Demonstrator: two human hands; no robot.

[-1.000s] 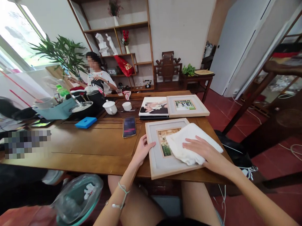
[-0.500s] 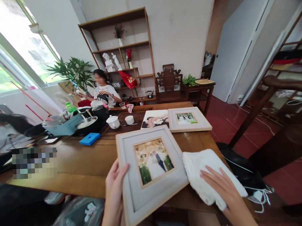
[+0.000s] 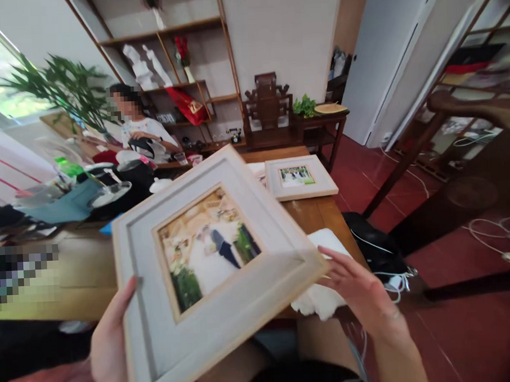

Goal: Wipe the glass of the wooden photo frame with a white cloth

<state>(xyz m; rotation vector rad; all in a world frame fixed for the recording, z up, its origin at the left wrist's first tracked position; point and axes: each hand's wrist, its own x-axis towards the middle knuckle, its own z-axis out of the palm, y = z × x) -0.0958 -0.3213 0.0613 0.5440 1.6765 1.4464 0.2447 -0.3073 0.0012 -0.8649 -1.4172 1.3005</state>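
1. While the left hand [image 3: 111,338] grasps the left side of the frame [image 3: 211,260], its thumb lies over the front rim and its other fingers are hidden behind.
2. The frame is lifted clear of the table [image 3: 85,271] and tilted, picture side toward the wearer; it fills the middle of the view, one corner pointing away and another out to the right.
3. At that right corner is the right hand [image 3: 361,293], its fingers stretched out; whether they grip the wood or only graze it, I cannot tell.
4. Below the right corner, the cloth [image 3: 317,302] lies on the table, crumpled at the near end and partly covered from sight by the frame and the right hand.
5. Farther back on the table lies a second frame [image 3: 299,178], beside a print [image 3: 258,168] that is mostly hidden.
6. Past the upper left edge stand a white pot [image 3: 159,185] and, farther left, a blue basket [image 3: 55,210].
7. Beyond the table's right edge sits a black bag [image 3: 371,242].
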